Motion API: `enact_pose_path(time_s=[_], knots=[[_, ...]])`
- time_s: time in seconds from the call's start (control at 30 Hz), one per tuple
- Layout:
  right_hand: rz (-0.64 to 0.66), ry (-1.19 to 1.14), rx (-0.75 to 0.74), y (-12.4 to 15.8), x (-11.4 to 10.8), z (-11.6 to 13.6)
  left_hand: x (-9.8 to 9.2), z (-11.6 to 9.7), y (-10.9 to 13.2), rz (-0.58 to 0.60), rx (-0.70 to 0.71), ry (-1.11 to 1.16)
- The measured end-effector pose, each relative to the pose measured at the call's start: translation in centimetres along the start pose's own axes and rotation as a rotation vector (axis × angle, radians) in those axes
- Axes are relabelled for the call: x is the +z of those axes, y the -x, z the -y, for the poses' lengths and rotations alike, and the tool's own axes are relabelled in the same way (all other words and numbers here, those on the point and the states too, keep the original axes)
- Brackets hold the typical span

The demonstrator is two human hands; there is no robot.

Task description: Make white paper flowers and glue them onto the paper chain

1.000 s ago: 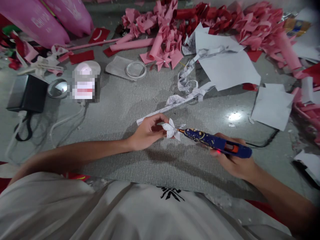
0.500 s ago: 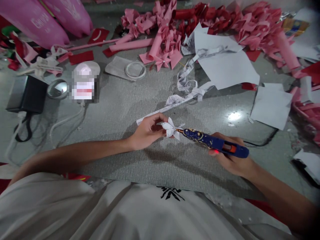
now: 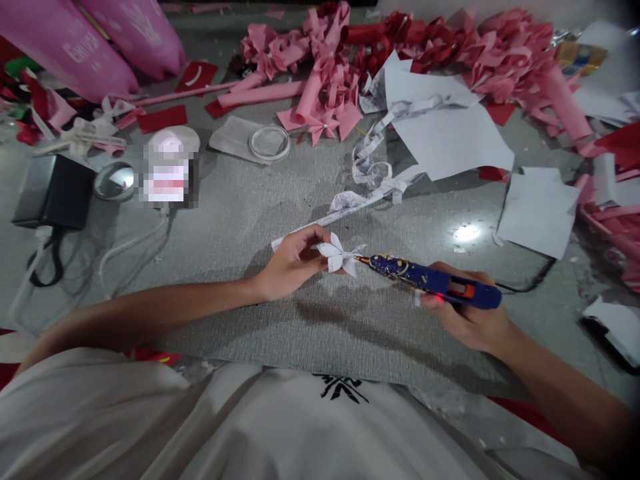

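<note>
1. At centre of grey mat (image 3: 240, 227) on desk: counted one white paper flower (image 3: 337, 255), raised slightly off the mat, pinched between thumb and fingers of left hand (image 3: 293, 263); hand closed on it.
2. Just right of the flower: logged one blue glue gun (image 3: 430, 280), lying nearly level, nozzle aimed left at the petals; touching or just short of them, cannot tell. One small red light glowing on its underside. Gripped in right hand (image 3: 467, 320), fingers clenched round the body.
3. Behind the gun: one black cord (image 3: 525, 283) trailing off to the right.
4. Beyond the flower: one long printed paper strip (image 3: 360, 200), curled at its far end.
5. Right half of mat: counted two sheets in full sight, one large white sheet (image 3: 450, 137) and one smaller white sheet (image 3: 537, 210), well apart from both hands.
6. Far edge: heaps of pink and red paper pieces (image 3: 450, 53), too tangled to count.
7. Left side: one tape ring (image 3: 270, 141), one black adapter (image 3: 53, 192), two pink bags (image 3: 100, 40).
</note>
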State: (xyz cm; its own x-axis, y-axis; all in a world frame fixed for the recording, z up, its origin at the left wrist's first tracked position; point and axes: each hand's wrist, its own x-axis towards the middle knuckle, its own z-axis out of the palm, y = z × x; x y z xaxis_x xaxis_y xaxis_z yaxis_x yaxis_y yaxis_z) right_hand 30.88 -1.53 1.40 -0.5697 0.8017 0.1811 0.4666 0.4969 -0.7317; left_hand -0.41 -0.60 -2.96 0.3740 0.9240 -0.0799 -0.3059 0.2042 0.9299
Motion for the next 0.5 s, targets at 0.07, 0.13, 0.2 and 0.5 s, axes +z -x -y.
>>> enact_pose_path(time_s=[0.07, 0.13, 0.2, 0.5], knots=[[0.006, -0.039, 0.005, 0.0, 0.0, 0.1, -0.1, 0.1, 0.0, 0.005, 0.016, -0.007], [0.020, -0.094, 0.006, -0.2, 0.1, 0.2, -0.1, 0.0, 0.1, 0.027, 0.013, 0.007], [0.028, -0.144, 0.004, -0.2, 0.3, 0.2, -0.1, -0.1, 0.1, 0.066, -0.011, 0.033], [0.086, -0.274, 0.088, 1.3, 0.7, -1.3, -0.3, -0.8, -0.2, 0.186, -0.102, 0.102]])
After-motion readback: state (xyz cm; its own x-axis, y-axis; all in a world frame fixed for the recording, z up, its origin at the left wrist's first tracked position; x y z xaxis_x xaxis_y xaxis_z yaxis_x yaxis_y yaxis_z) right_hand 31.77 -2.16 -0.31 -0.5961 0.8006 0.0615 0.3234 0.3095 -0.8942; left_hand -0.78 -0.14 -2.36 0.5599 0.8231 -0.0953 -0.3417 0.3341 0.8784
